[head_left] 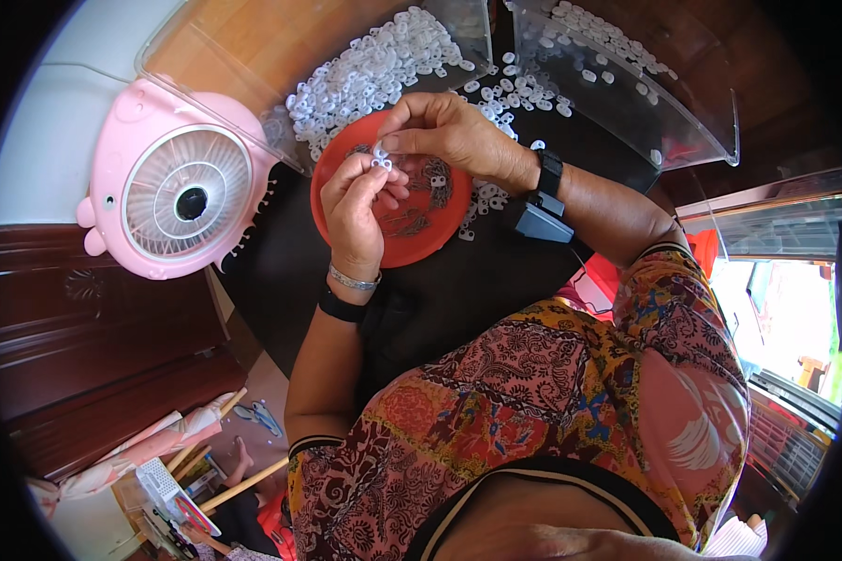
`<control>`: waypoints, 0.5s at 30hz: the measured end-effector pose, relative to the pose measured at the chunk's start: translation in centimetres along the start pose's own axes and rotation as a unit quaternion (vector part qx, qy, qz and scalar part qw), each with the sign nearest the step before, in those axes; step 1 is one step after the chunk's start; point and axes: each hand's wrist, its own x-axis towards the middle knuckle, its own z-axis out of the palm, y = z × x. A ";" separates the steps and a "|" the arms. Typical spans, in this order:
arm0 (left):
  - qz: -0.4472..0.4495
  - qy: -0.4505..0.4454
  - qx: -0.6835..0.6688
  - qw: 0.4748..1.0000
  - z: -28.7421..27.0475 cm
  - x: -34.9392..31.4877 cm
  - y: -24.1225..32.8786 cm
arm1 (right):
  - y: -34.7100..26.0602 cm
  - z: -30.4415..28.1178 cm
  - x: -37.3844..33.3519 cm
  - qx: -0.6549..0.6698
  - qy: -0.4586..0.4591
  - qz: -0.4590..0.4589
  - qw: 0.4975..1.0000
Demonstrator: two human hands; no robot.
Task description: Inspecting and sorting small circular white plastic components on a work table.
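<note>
Over an orange-red bowl [446,241], my two hands meet at their fingertips. My left hand [354,210] is closed, pinching a small white plastic piece with holes [381,163] between thumb and fingers. From the right, my right hand [444,136] reaches in with thumb and forefinger pressed together at the top of that piece. Whether the right fingertips hold a second piece is too small to tell. Thin grey metal pieces [412,222] lie in the bowl, partly covered by my hands. One white two-holed piece [438,181] rests among them.
Beyond the bowl, a large heap of white two-holed pieces [374,70] spills from a clear plastic bin [253,126]. Another clear bin [627,103] lies at the right with more pieces. Loose pieces [519,93] scatter over the dark table [271,271]. A pink fan [192,201] stands left.
</note>
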 end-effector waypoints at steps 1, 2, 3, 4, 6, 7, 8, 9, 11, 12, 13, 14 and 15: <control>0.004 -0.001 -0.010 1.000 0.0 0.0 0.0 | 0.2 -0.1 0.1 0.000 0.001 0.000 1.000; 0.009 0.000 -0.019 1.000 0.0 0.0 0.0 | 0.3 -0.1 0.2 -0.019 0.008 0.000 1.000; 0.008 0.000 -0.019 1.000 0.0 0.0 0.1 | 0.4 -0.1 0.2 -0.038 0.015 -0.001 0.999; 0.008 0.007 -0.022 1.000 0.0 0.0 0.4 | 0.5 -0.1 0.2 -0.038 0.015 0.000 0.999; 0.008 0.012 -0.025 1.000 0.1 0.0 0.5 | 0.3 -0.2 0.2 -0.018 0.004 0.007 1.000; 0.007 0.016 -0.017 1.000 0.1 0.0 0.4 | 0.0 -0.2 0.1 -0.018 0.004 0.007 1.000; 0.007 0.023 -0.009 1.000 0.1 0.0 0.4 | -0.3 -0.2 0.1 -0.020 0.011 0.010 1.000; 0.007 0.024 -0.009 1.000 -0.1 0.0 0.3 | -0.5 -0.2 0.1 -0.022 0.019 0.012 1.000; -0.011 0.044 0.007 0.999 -0.5 0.1 0.0 | -0.5 -0.3 0.1 -0.014 0.021 0.009 1.000; -0.011 0.043 0.006 0.999 -0.5 0.2 0.0 | -0.5 -0.4 0.1 -0.007 0.025 0.005 1.000; -0.010 0.045 0.018 0.999 -0.5 0.2 0.0 | -0.4 -0.4 0.2 -0.007 0.026 0.005 1.000; -0.008 0.047 0.031 0.998 -0.5 0.2 0.0 | -0.4 -0.3 0.2 -0.008 0.024 0.001 1.000; -0.009 0.048 0.031 0.998 -0.3 0.1 0.1 | -0.3 -0.3 0.2 -0.009 0.022 -0.004 1.000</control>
